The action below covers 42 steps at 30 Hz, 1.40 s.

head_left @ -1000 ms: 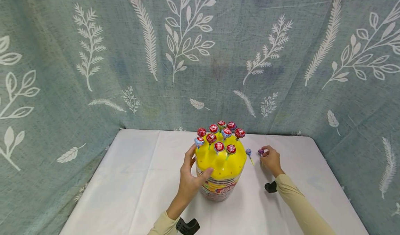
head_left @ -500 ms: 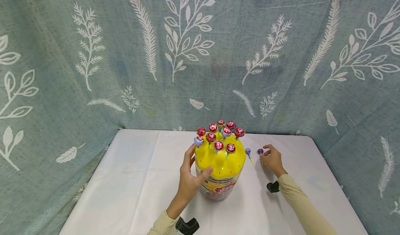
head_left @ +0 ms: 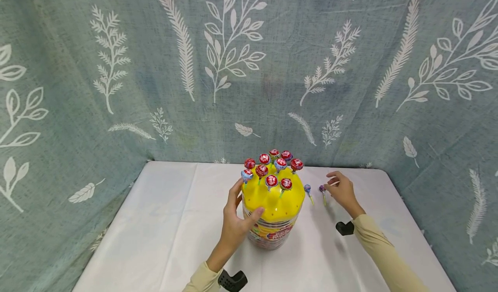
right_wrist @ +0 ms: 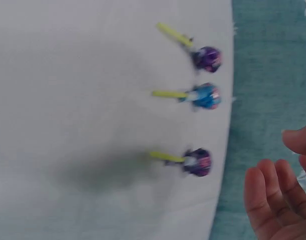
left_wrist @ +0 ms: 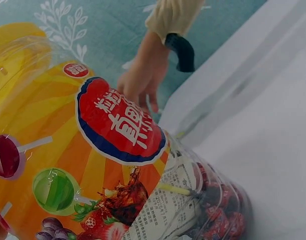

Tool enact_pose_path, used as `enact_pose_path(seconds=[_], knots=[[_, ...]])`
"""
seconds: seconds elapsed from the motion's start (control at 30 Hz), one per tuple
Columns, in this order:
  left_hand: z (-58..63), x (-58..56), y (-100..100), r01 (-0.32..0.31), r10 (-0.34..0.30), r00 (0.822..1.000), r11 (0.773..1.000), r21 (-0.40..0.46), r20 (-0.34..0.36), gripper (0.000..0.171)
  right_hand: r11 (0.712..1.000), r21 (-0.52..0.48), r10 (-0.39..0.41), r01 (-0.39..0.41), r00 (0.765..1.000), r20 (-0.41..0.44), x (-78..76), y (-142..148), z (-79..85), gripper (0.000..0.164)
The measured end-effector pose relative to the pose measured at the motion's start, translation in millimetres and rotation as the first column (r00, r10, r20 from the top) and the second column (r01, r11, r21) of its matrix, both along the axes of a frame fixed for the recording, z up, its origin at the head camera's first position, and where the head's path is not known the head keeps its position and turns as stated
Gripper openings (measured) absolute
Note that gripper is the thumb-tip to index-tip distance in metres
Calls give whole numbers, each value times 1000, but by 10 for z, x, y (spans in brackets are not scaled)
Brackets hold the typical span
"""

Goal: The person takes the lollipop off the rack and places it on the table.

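Observation:
A clear candy jar with a yellow lid stands on the table, and several wrapped lollipops stick up from the lid. My left hand holds the jar at its left side, thumb on the front of the lid. Right of the jar, a blue lollipop and a purple lollipop lie on the cloth. The right wrist view shows another purple lollipop beyond the blue one. My right hand hovers just behind and right of the nearer purple lollipop, fingers loosely bent, holding nothing.
A white cloth covers the table. Behind it hangs a grey-green curtain with white leaf prints, which also closes off both sides. More red-wrapped candies show through the jar's clear bottom.
My right hand has let go of the purple lollipop and drawn back to the right, leaving it on the cloth. The left hand and jar stay in place.

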<state>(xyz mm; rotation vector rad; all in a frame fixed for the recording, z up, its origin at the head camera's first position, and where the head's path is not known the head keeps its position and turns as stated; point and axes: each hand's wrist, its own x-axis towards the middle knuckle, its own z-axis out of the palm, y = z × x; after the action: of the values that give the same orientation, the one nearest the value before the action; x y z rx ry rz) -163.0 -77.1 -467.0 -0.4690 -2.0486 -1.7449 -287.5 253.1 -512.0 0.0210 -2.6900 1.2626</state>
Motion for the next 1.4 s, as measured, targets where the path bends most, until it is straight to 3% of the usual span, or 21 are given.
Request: enact_pose_path(seconds=[0.23, 0.67, 0.9, 1.23, 1.3, 1.4], knots=[[-7, -4, 2, 4, -4, 1000, 1000, 0, 6, 75, 999, -11, 30, -30, 998, -59, 46, -61, 165, 31], [-9, 6, 1, 5, -5, 1000, 1000, 3, -9, 76, 995, -24, 90, -93, 993, -79, 218, -216, 543, 29], [-14, 6, 1, 0, 0, 1000, 1000, 5, -7, 75, 991, 11, 130, -130, 981, -143, 302, -271, 703, 28], [-10, 0, -2, -8, 9, 1000, 1000, 3, -29, 76, 983, -15, 178, -185, 961, -211, 414, -365, 937, 29], [5, 6, 2, -9, 9, 1000, 1000, 3, -30, 76, 980, -22, 188, -198, 955, -228, 443, -387, 980, 29], [147, 76, 16, -5, 5, 1000, 1000, 7, -16, 75, 977, -28, 198, -211, 948, -249, 489, -424, 1045, 28]])
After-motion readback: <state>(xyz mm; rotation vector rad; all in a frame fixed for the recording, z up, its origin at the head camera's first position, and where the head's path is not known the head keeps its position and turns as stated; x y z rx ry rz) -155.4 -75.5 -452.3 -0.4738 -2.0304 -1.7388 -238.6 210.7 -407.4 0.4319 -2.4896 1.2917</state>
